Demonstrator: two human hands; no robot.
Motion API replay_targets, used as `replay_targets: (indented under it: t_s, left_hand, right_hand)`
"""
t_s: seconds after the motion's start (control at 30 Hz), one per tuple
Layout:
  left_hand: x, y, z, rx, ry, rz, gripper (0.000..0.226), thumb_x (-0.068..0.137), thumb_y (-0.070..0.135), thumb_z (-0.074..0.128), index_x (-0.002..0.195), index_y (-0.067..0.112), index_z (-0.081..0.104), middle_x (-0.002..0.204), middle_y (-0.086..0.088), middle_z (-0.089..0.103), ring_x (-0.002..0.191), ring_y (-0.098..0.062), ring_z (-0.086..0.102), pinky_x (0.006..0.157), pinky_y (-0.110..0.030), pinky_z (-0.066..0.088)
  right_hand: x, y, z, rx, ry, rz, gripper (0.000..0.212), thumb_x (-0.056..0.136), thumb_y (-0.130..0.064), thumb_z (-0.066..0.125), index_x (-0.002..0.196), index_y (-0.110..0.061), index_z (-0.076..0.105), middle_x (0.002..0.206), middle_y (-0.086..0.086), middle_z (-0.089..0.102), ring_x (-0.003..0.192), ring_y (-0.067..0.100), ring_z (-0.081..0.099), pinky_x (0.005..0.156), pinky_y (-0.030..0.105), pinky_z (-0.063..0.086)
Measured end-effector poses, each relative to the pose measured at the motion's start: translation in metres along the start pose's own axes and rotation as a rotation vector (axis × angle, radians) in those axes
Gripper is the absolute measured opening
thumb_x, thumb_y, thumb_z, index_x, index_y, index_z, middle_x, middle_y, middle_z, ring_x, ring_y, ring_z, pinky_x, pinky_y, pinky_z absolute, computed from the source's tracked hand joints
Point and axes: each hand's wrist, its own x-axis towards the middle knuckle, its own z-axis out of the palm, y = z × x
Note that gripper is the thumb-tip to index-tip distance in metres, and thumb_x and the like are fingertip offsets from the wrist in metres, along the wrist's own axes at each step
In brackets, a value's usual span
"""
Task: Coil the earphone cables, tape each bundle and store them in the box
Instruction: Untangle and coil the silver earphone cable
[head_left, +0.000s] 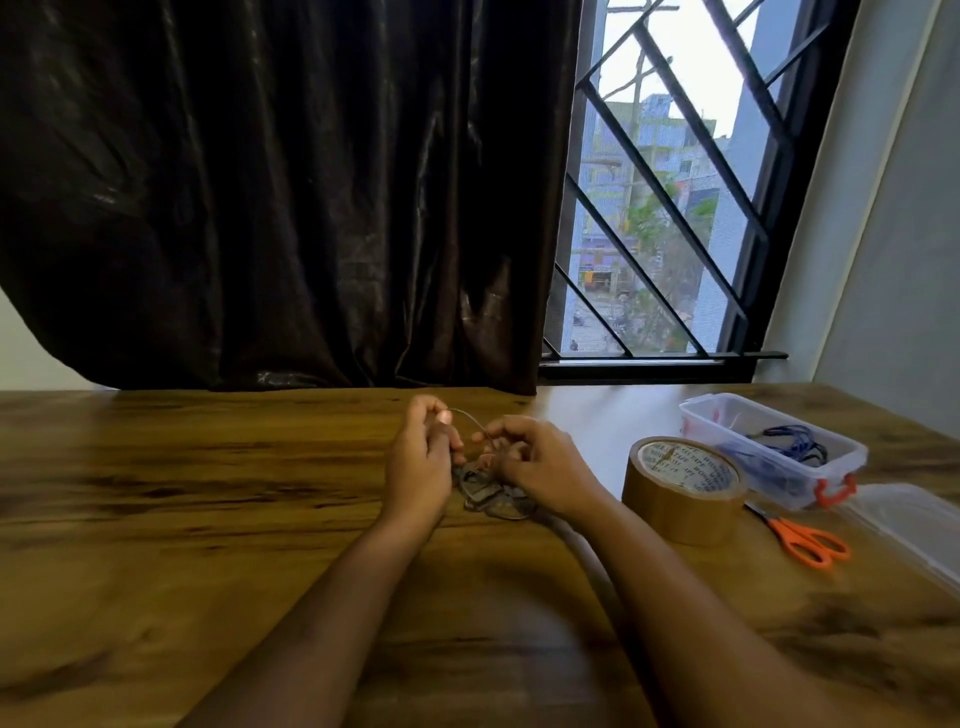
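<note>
From my end of the feed, two bare forearms reach up from the bottom edge over the wooden table (208, 519). The hands meet close together near the table's middle. The left hand (421, 457) has its fingers curled and pinches a thin strand of the dark earphone cable (493, 500), which arcs across to the right hand (540, 462), whose fingers are also curled round the cable. The rest of that cable lies in a loose tangle on the wood just under and between the hands. To the right stands a roll of brown tape (683, 488), on its side with the hole facing up. Orange-handled scissors (805, 538) lie just beside it, and a clear lid (914, 525) sits at the right edge. Behind them is the open clear box (810, 427) with blue cables (789, 441) inside. Farther back hang a dark curtain (285, 182) and a barred window (675, 182).
</note>
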Motion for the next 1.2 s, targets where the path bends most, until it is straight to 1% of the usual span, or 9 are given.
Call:
replay_targets:
  t_s: [0.2, 0.3, 0.53, 0.63, 0.73, 0.8, 0.9, 1.0, 1.2]
  left_hand:
    - [0.003, 0.006, -0.007, 0.128, 0.243, 0.159, 0.013, 0.100, 0.025, 0.035, 0.097, 0.020, 0.047, 0.069, 0.004, 0.045, 0.055, -0.009, 0.041, 0.048, -0.026, 0.033]
    - [0.009, 0.001, -0.020, 0.263, 0.314, 0.251, 0.015, 0.099, 0.030, 0.038, 0.097, 0.021, 0.049, 0.069, 0.006, 0.047, 0.055, -0.010, 0.043, 0.046, -0.028, 0.034]
    - [0.012, -0.007, -0.025, 0.526, 0.339, 0.100, 0.012, 0.094, 0.035, 0.050, 0.093, 0.023, 0.053, 0.082, 0.006, 0.053, 0.071, -0.018, 0.051, 0.053, -0.027, 0.033]
    - [0.011, -0.006, -0.018, 0.486, 0.248, 0.112, 0.011, 0.093, 0.024, 0.053, 0.104, 0.022, 0.057, 0.100, 0.009, 0.053, 0.090, -0.014, 0.053, 0.068, -0.029, 0.043]
    - [0.004, 0.001, -0.008, 0.411, 0.139, 0.202, 0.023, 0.090, 0.012, 0.056, 0.112, 0.020, 0.055, 0.108, 0.009, 0.048, 0.102, -0.011, 0.047, 0.077, -0.020, 0.040]
    - [-0.002, 0.010, -0.002, 0.291, 0.036, 0.185, 0.027, 0.089, 0.007, 0.055, 0.110, 0.024, 0.052, 0.106, 0.007, 0.052, 0.097, -0.010, 0.051, 0.073, -0.018, 0.043]
    - [-0.008, 0.014, 0.005, 0.047, -0.231, 0.018, 0.016, 0.090, 0.013, 0.054, 0.099, 0.026, 0.057, 0.095, -0.003, 0.063, 0.091, -0.022, 0.061, 0.074, -0.038, 0.054]
    - [-0.010, 0.013, 0.008, 0.003, -0.350, -0.058, 0.012, 0.089, 0.027, 0.060, 0.099, 0.034, 0.060, 0.097, -0.002, 0.066, 0.093, -0.022, 0.063, 0.083, -0.047, 0.054]
    - [-0.003, 0.004, -0.001, 0.245, -0.333, -0.027, 0.074, 0.079, 0.000, 0.059, 0.131, 0.048, 0.037, 0.129, 0.015, 0.044, 0.121, -0.015, 0.045, 0.092, -0.040, 0.049]
  right_hand:
    - [0.009, 0.026, -0.015, -0.230, 0.278, 0.014, 0.033, 0.086, -0.001, 0.061, 0.083, -0.034, 0.059, 0.092, -0.007, 0.061, 0.080, 0.008, 0.058, 0.067, 0.019, 0.048]
    - [0.012, 0.026, -0.015, -0.206, 0.347, 0.091, 0.012, 0.094, -0.019, 0.057, 0.085, -0.026, 0.060, 0.090, -0.002, 0.063, 0.079, 0.013, 0.057, 0.062, 0.022, 0.040]
    - [0.008, 0.005, -0.016, 0.235, 0.380, 0.359, 0.065, 0.090, -0.068, 0.024, 0.068, -0.021, 0.062, 0.065, 0.000, 0.063, 0.062, 0.016, 0.057, 0.060, 0.031, 0.045]
    - [0.007, -0.004, -0.017, 0.401, 0.334, 0.396, 0.064, 0.094, -0.061, 0.028, 0.069, -0.012, 0.061, 0.056, 0.000, 0.054, 0.046, 0.009, 0.046, 0.038, 0.016, 0.033]
    - [0.008, -0.002, -0.017, 0.484, 0.263, 0.358, 0.039, 0.098, -0.041, 0.045, 0.082, -0.010, 0.062, 0.058, 0.000, 0.050, 0.044, 0.006, 0.042, 0.035, 0.013, 0.030]
    - [0.008, -0.001, -0.018, 0.579, 0.197, 0.317, 0.021, 0.096, -0.027, 0.054, 0.090, -0.009, 0.062, 0.063, 0.001, 0.051, 0.048, 0.006, 0.045, 0.041, 0.013, 0.036]
    - [0.007, -0.004, -0.018, 0.761, 0.154, 0.265, 0.015, 0.096, -0.016, 0.053, 0.101, -0.004, 0.061, 0.074, 0.005, 0.059, 0.057, 0.008, 0.055, 0.051, 0.017, 0.047]
    - [0.006, -0.011, -0.019, 0.820, 0.156, 0.224, 0.027, 0.098, -0.030, 0.047, 0.113, -0.012, 0.062, 0.100, 0.003, 0.067, 0.075, 0.014, 0.065, 0.064, 0.026, 0.052]
    - [0.007, -0.016, -0.022, 0.980, 0.151, 0.224, 0.043, 0.095, -0.049, 0.038, 0.137, -0.040, 0.040, 0.136, -0.016, 0.046, 0.119, 0.022, 0.051, 0.087, 0.046, 0.050]
